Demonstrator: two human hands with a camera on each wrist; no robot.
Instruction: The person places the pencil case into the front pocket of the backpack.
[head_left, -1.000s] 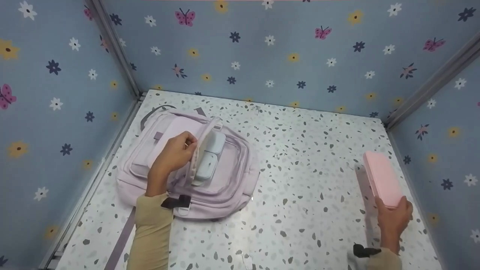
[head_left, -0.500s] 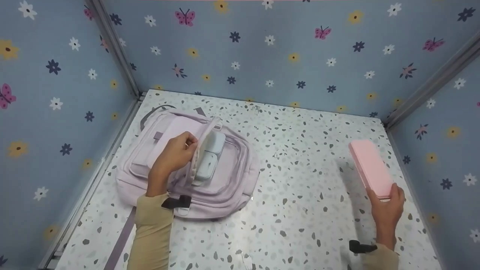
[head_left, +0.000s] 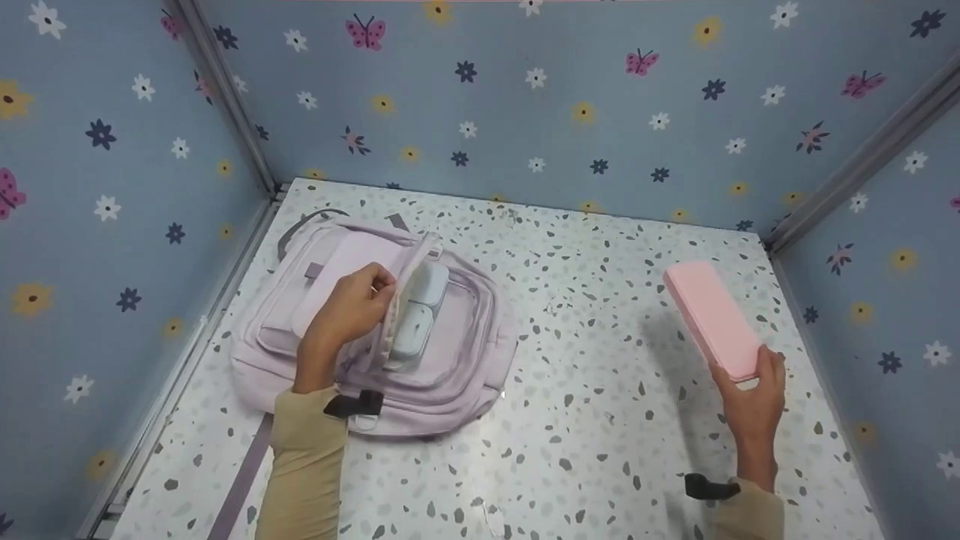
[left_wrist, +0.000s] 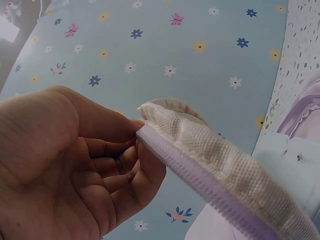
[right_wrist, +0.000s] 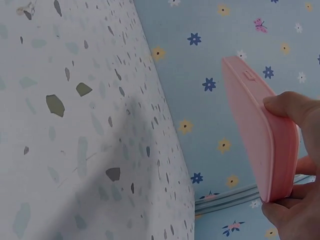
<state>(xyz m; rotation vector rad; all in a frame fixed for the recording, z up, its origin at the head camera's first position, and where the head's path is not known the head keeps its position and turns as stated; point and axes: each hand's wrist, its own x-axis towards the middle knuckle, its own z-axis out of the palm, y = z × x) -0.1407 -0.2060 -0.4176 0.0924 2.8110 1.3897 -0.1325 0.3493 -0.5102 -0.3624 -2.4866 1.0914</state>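
Note:
A lilac backpack [head_left: 457,401] lies on the table at the left in the head view, its pocket unzipped. My left hand [head_left: 351,306] pinches the zippered edge of the pocket flap [left_wrist: 210,170] between thumb and index finger, holding it up. Inside the pocket sit two pale blue boxes, a nearer box [head_left: 414,330] and a farther box [head_left: 430,283], partly hidden by the flap. Over the right side of the table, my right hand [head_left: 756,401] grips the near end of a long pink pencil case [head_left: 714,319]. In the right wrist view a small clasp shows on its side.
The speckled white table [head_left: 585,360] stretches between the backpack and the pink case. Blue flowered panels [head_left: 510,97] wall it in at the back and both sides. A backpack strap [head_left: 241,480] trails toward the front edge at the left.
My right hand has moved left and away from me, carrying the pink pencil case with it above the table. My left hand keeps its hold on the flap.

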